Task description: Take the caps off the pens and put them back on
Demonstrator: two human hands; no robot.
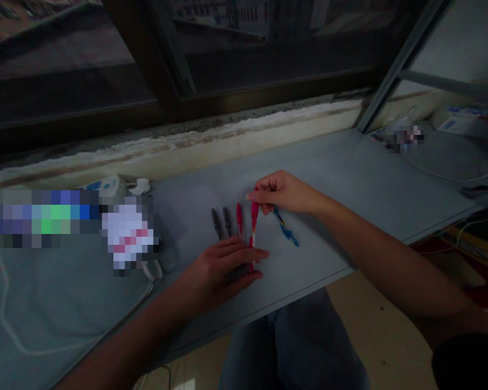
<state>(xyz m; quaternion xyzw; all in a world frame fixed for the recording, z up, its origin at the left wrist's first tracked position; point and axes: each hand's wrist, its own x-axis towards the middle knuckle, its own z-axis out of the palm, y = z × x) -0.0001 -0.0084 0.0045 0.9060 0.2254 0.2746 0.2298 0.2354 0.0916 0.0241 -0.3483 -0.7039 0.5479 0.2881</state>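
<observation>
While the left hand (222, 271) lies flat, its grip apart, against a red-and-white pen (252, 238), that pen is clamped near its top by the grip of the right hand (287, 192); a blue pen (287, 230), a red pen (239, 219) and two black pens (217, 223) are laid on the grey bench (350, 179).

On the grey desk (350, 179), two dark pens (217, 223) lie at nine o'clock from a red pen (239, 218), with a blue pen (288, 233) at three o'clock.

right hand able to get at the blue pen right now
Probably yes. The blue pen lies just beside the right hand on the bare board, with nothing between them. The hand is pinching a red pen, though, so it would likely have to let go first.
</observation>
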